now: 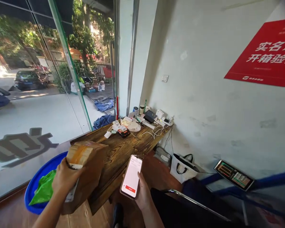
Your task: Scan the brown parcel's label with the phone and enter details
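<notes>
Firmly in the left hand (65, 179), a brown, tape-banded cardboard parcel (89, 164).

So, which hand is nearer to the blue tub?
Left. The left hand, holding a box, is just beside the tub; the right hand, with a phone, is farther right.

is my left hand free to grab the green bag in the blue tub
Probably not right now: the left hand is wrapped around the cardboard box, and the right hand holds a phone. The green bag lies uncovered in the blue tub, close beside the left hand.
</notes>
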`<state>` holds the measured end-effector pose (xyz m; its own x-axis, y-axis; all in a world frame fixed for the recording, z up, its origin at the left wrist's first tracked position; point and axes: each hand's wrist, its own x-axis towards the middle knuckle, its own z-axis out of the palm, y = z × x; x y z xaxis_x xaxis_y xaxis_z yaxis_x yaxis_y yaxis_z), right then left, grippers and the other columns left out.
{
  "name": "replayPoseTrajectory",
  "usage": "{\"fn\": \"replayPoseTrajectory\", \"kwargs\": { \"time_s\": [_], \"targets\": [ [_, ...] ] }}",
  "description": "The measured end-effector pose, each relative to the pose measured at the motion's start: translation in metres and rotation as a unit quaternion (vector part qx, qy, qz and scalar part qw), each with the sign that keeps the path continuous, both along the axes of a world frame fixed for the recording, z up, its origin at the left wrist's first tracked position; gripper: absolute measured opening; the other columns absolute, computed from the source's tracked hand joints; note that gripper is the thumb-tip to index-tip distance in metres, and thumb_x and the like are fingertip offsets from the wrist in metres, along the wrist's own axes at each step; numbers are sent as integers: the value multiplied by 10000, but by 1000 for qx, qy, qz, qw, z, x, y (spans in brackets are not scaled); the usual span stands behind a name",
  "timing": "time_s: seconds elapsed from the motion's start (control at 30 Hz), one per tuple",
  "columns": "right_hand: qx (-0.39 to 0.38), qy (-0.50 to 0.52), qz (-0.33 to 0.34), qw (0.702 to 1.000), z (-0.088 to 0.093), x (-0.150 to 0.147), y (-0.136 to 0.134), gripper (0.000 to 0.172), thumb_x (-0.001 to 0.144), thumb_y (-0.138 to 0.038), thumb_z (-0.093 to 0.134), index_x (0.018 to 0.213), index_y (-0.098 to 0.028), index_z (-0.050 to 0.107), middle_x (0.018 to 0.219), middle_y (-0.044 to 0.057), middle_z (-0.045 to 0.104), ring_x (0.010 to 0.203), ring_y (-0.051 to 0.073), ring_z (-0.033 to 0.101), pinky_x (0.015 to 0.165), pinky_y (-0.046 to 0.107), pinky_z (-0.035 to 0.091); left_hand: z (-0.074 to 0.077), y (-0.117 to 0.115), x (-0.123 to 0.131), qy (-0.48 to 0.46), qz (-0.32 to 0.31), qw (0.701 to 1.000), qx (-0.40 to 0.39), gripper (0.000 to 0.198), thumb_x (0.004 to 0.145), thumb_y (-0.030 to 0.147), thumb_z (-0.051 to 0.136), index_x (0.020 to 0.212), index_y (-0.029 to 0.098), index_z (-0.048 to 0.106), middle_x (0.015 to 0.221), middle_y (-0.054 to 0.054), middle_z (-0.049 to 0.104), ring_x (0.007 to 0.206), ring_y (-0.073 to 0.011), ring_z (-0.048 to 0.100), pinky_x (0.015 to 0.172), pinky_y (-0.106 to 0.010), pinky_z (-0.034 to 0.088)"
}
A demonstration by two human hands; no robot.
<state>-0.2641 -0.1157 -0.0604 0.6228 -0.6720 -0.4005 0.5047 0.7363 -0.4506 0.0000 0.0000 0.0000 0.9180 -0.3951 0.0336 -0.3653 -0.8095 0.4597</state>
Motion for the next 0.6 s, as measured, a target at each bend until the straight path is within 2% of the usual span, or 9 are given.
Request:
{"fn": "replayPoseTrajectory", "kwargs": {
  "time_s": [0.1,0.17,0.23,0.3,0.37,0.47,0.53,0.6],
  "targets": [
    [-46,26,11,999,-6,17,-25,732,617,-478,810,1215,-188,504,944,89,751,860,284,701,744,415,534,-14,-42,9,-19,-26,999,-37,970,660,697,505,1407,105,326,1233,-200,484,1138,-396,511,958,-520,435],
    [-59,33,31,997,-7,28,-37,812,615,-467,813,1282,-184,445,974,100,746,866,295,700,759,434,531,-33,-54,15,-57,-70,992,-91,828,706,643,477,1320,88,456,1178,-189,474,1147,-376,479,1000,-518,403],
    [-61,36,53,996,-4,37,-46,851,606,-464,817,1309,-185,429,1002,107,742,884,306,697,801,455,522,-56,-52,18,-94,-113,982,-121,614,740,575,480,1122,110,608,1141,-179,454,1147,-372,444,1011,-541,381],
    [-54,41,73,995,-1,47,-51,841,598,-461,821,1306,-195,453,1019,101,740,927,318,688,851,471,508,-77,-42,17,-101,-150,977,-118,415,785,494,488,985,175,661,1133,-150,454,1118,-345,448,1000,-537,390],
    [-34,42,80,995,-2,57,-52,807,590,-449,828,1285,-211,492,1036,86,739,980,316,673,891,465,496,-92,-34,11,-101,-192,970,-112,304,835,411,473,958,212,668,1111,-132,477,1075,-315,467,974,-525,411],
    [-9,38,58,998,-10,73,-50,754,578,-446,832,1239,-218,551,1047,73,740,992,309,668,909,457,491,-100,-38,-6,-84,-242,960,-115,293,894,346,410,1002,204,642,1047,-122,525,1016,-271,510,936,-474,450],
    [-4,42,25,999,-20,82,-48,720,566,-471,829,1193,-207,593,1031,75,744,985,315,670,914,464,488,-100,-52,-20,-48,-317,945,-55,313,884,336,439,1104,197,612,1121,-127,543,1086,-259,510,980,-443,428],
    [-1,51,-13,999,-28,85,-48,688,555,-523,815,1129,-190,635,976,81,755,987,327,669,919,474,484,-104,-70,-37,-9,-415,907,76,493,802,382,569,1268,222,543,1309,-146,493,1251,-313,421,1029,-491,376]
  ]
}}
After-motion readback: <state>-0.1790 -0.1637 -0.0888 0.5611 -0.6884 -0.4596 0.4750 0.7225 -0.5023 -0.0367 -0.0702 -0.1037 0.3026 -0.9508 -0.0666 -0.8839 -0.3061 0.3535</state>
